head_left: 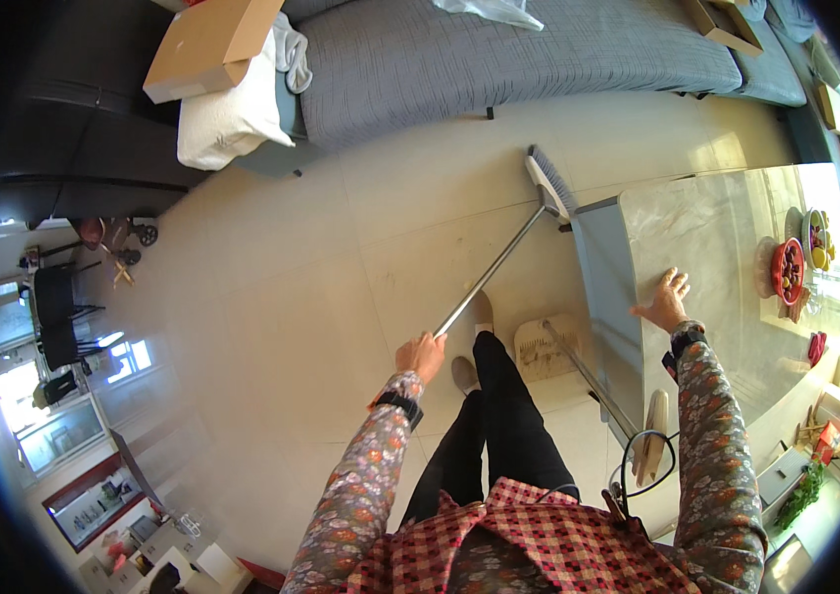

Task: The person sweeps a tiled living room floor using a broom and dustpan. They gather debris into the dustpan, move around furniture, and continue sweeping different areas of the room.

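My left hand (421, 355) is closed around the metal handle of a broom (490, 271). The broom's white head with grey bristles (550, 182) rests on the tiled floor beside the front corner of a marble-topped table (702, 223). Over the tabletop, my right hand (663, 301) has its fingers spread and holds nothing; whether it touches the surface I cannot tell. A long-handled dustpan (547, 349) stands on the floor between my feet and the table's side, its handle slanting toward my right side.
A grey sofa (509, 67) runs across the far side, with a cardboard box (204, 48) and white cloth (230, 122) at its left end. A red bowl of fruit (789, 271) stands on the table. Black chairs (56, 315) are at far left.
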Demonstrator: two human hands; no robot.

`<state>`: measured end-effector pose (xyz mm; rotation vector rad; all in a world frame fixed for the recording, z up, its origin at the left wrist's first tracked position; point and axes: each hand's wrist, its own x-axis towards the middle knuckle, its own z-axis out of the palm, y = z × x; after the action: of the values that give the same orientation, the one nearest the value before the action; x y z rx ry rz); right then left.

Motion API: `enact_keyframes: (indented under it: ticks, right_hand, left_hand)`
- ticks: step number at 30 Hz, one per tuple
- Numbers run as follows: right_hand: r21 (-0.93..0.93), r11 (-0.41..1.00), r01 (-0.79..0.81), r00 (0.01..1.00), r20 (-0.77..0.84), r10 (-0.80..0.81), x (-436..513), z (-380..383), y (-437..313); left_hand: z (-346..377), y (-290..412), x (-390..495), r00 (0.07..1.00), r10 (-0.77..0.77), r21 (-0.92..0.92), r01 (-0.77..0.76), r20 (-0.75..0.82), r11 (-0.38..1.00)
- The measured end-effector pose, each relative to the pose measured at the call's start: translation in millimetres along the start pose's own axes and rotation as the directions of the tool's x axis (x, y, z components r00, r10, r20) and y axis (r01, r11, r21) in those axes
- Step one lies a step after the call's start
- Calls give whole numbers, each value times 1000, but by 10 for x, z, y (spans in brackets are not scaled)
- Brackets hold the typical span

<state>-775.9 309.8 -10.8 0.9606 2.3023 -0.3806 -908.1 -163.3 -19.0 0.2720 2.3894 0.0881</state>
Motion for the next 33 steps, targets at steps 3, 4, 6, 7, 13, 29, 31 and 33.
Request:
enact_keyframes:
  ticks: [3,4,6,7,13,29,31,33]
  right_hand:
    - [-3,1000,5,1000,-15,-5,-4,-1,15]
    - [-4,1000,9,1000,-22,-9,0,-2,18]
    - [10,1000,4,1000,-14,-4,7,-9,25]
    - [-6,1000,4,1000,-9,-4,11,-9,22]
    - [-22,1000,0,1000,12,0,20,-49,-7]
    - [-82,996,45,999,17,-44,112,-39,87]
    - [-94,994,57,997,-53,-62,139,-19,152]
    - [-61,969,241,970,-27,-243,152,-7,237]
  left_hand:
    - [205,-132,-84,997,-70,-7,70,38,998]
    - [237,-298,-215,992,-108,0,108,60,994]
    - [276,-669,-529,974,-195,22,194,114,981]
    - [294,-857,-723,957,-248,34,245,153,969]
    - [420,-1749,-2163,832,-520,32,524,194,851]
    - [922,-963,-2977,902,-432,-179,423,-9,888]
    - [981,-741,-2690,928,-371,-144,367,-7,919]
    - [1060,-676,-2517,937,-349,-103,349,22,931]
